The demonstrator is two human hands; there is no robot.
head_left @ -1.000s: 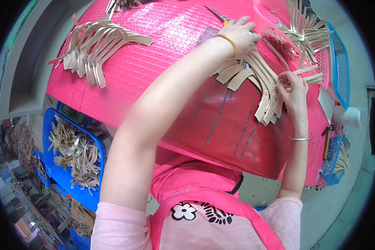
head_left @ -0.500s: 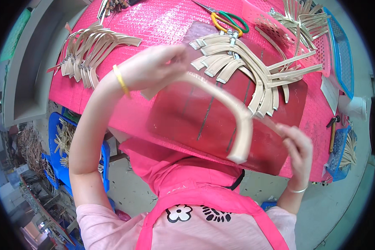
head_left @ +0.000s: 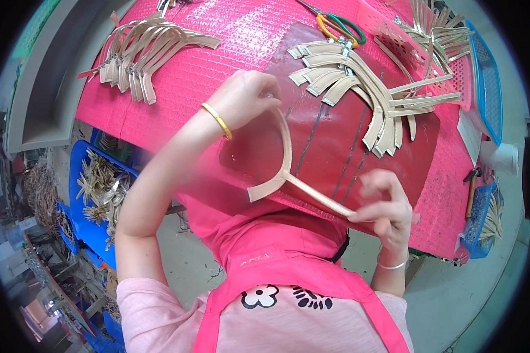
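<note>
A beige Y-shaped strap (head_left: 287, 154) hangs between my hands over the near part of a dark red mat (head_left: 241, 147). My left hand (head_left: 247, 99) is closed on its upper end, fingers pinched together. The thin branch runs down to my right hand (head_left: 388, 209), whose thumb and fingertips hold its tip while other fingers are raised and slightly blurred. The strap's wide branch ends free at the lower left. Beyond, a fanned row of similar beige straps (head_left: 374, 106) lies on the mat, with small metal parts among them.
Another bunch of beige straps (head_left: 150, 50) lies at the far left of the pink table cover (head_left: 176, 88). Scissors (head_left: 338, 26) with yellow and green handles lie at the back. Pink (head_left: 388, 29) and blue (head_left: 489, 88) baskets stand right. A hammer (head_left: 471, 191) is at the right edge.
The strap has turned, its wide free end swinging from right to left. My right hand has come down and inward; my left hand has shifted right. The whole view has shifted slightly.
</note>
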